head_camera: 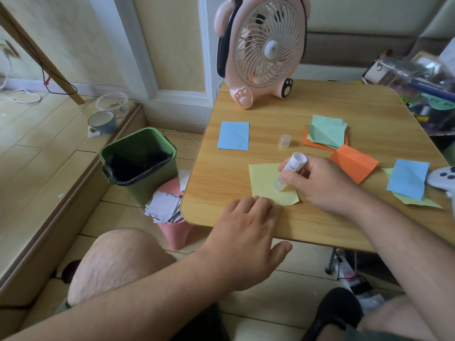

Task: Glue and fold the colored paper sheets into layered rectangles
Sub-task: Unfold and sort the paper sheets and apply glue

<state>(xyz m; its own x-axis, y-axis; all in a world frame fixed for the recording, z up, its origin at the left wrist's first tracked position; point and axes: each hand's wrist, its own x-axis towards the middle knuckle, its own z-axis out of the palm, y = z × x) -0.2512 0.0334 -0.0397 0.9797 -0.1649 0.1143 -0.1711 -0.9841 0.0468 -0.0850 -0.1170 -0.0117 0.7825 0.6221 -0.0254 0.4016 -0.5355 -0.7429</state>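
Note:
A yellow paper sheet (264, 183) lies flat near the front of the wooden table (307, 114). My right hand (320, 183) grips a white glue stick (291, 168), tip down on the yellow sheet. My left hand (246, 232) rests flat with its fingertips on the sheet's near corner, holding nothing. The glue cap (285, 140) stands behind the sheet. A folded blue rectangle (234, 135) lies at the left. Green sheets (326, 132) lie on orange ones at the back, a creased orange sheet (354, 166) beside my right hand, and a blue sheet (407, 178) over a yellow-green one at the right.
A pink fan (263, 45) stands at the table's back edge. A white controller (443, 178) lies at the right edge, with clutter in plastic bags (423, 77) behind it. On the floor at the left stand a green bin (140, 161) and a pink bin (172, 217) of paper scraps.

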